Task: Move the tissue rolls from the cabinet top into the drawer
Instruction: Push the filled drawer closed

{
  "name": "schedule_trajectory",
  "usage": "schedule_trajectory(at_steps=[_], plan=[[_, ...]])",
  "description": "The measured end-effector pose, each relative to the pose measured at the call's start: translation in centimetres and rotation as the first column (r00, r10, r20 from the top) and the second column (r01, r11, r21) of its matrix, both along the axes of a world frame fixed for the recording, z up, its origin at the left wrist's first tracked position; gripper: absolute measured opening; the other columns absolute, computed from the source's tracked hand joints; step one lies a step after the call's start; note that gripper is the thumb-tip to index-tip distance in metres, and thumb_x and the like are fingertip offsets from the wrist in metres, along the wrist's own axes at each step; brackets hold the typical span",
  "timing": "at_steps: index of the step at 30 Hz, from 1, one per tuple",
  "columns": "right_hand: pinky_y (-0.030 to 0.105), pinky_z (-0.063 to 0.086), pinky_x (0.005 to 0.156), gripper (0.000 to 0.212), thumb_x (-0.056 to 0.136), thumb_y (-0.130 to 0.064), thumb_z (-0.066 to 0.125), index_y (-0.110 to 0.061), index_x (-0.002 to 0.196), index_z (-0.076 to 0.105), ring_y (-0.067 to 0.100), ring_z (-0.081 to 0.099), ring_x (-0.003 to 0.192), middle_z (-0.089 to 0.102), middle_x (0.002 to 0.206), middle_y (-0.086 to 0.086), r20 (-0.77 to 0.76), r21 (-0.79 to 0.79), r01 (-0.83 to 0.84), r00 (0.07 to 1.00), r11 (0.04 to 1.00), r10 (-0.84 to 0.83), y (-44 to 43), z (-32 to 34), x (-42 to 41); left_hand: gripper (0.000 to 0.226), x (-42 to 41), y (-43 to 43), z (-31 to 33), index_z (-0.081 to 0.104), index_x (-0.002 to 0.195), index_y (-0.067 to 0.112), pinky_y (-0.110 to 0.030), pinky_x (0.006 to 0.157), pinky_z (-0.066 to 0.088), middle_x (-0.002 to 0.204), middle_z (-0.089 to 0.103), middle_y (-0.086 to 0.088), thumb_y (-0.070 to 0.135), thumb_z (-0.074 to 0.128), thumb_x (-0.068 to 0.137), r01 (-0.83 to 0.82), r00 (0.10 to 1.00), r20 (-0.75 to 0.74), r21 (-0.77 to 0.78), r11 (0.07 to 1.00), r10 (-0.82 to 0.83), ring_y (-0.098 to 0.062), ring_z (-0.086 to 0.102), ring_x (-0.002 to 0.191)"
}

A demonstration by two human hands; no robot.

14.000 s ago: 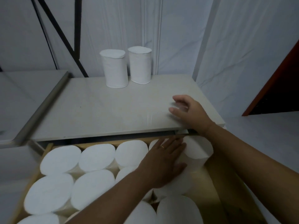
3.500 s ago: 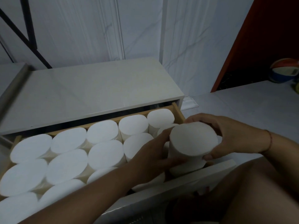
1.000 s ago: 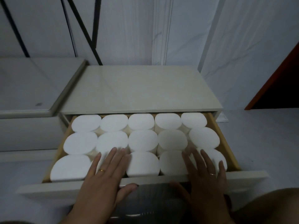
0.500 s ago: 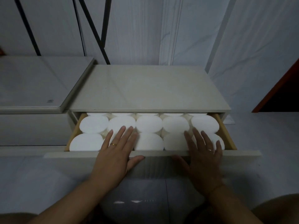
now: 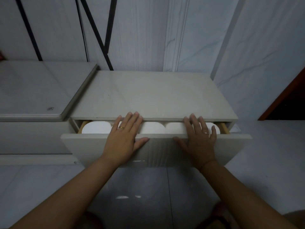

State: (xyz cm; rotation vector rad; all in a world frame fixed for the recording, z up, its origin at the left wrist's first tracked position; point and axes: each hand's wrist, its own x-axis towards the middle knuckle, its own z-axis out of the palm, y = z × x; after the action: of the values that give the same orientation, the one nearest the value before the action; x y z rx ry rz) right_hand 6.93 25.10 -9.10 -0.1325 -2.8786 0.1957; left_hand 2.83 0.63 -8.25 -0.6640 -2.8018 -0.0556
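The drawer [image 5: 85,146] is pushed almost fully into the pale cabinet, leaving a narrow gap. In that gap only the front row of white tissue rolls [image 5: 96,128] shows; the rows behind are hidden under the cabinet top [image 5: 148,93], which carries no rolls. My left hand [image 5: 123,139] lies flat over the drawer's front edge, fingers straight and reaching across the rolls to the cabinet's lip. My right hand [image 5: 199,138] lies the same way further right, palm on the drawer front.
A lower grey glass-topped surface [image 5: 33,88] adjoins the cabinet on the left. Black metal rods [image 5: 99,35] lean against the marble wall behind. A dark doorway with a red-brown frame [image 5: 285,98] is at the right. Glossy floor tiles lie below.
The drawer has slid further into the cabinet under both hands; two rows of rolls showed half a second ago, now only one. The last two rolls left the cabinet top earlier.
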Motion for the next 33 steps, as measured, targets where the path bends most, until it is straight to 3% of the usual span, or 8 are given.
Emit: schedule_trajectory(at_steps=[6,9,15,18,33], plan=[[0.055,0.003,0.113,0.109,0.064,-0.083,-0.017,-0.025,0.146,0.025,0.022,0.009,0.146,0.019,0.157,-0.001,0.005,0.053,0.003,1.0,0.999,-0.003,0.6,-0.2,-3.0,0.079,-2.8,0.3,0.1,0.032,0.145,0.014,-0.038,0.117,0.011,0.153,0.031,-0.005,0.065,0.012,0.088,0.019,1.0,-0.002,0.016,1.0,-0.019,-0.022,0.026,0.142],[0.055,0.004,0.114,0.106,0.066,-0.083,-0.011,-0.024,0.146,0.027,0.02,0.013,0.145,0.024,0.156,-0.002,0.012,0.095,-0.016,1.0,0.995,0.015,0.9,-0.2,-4.0,0.079,-3.9,0.3,0.2,0.032,0.145,0.015,-0.035,0.117,0.012,0.153,0.031,-0.003,0.064,0.012,0.087,0.049,0.999,0.008,0.048,0.998,-0.049,-0.02,0.026,0.142],[0.048,0.007,0.114,0.105,0.069,-0.08,-0.014,-0.023,0.146,0.029,0.019,0.022,0.143,0.03,0.153,-0.001,0.002,0.086,-0.018,1.0,0.996,0.018,1.0,-0.3,-5.1,0.06,-4.6,0.0,-0.2,0.043,0.139,0.012,-0.038,0.114,0.022,0.146,0.043,-0.006,0.05,0.042,0.093,0.096,0.995,-0.018,0.113,0.989,-0.095,-0.025,0.038,0.136],[0.049,0.014,0.113,0.098,0.075,-0.078,-0.004,-0.02,0.142,0.037,0.022,0.031,0.139,0.039,0.149,0.003,-0.013,0.055,-0.021,1.0,0.998,0.022,0.8,-0.3,-5.1,0.055,-4.8,0.2,-0.4,0.051,0.134,0.01,-0.042,0.11,0.031,0.139,0.051,-0.008,0.04,0.059,0.088,0.107,0.992,-0.075,0.138,0.985,-0.097,-0.027,0.047,0.129],[0.051,0.03,0.103,0.088,0.082,-0.074,0.009,-0.016,0.132,0.052,0.03,0.048,0.125,0.054,0.135,0.009,-0.047,0.007,-0.037,0.998,0.999,0.037,0.8,0.0,-5.3,0.051,-5.3,0.3,-1.0,0.061,0.124,0.009,-0.045,0.102,0.041,0.128,0.06,-0.009,0.035,0.069,0.081,0.125,0.975,-0.205,0.173,0.977,-0.089,-0.028,0.056,0.119]])
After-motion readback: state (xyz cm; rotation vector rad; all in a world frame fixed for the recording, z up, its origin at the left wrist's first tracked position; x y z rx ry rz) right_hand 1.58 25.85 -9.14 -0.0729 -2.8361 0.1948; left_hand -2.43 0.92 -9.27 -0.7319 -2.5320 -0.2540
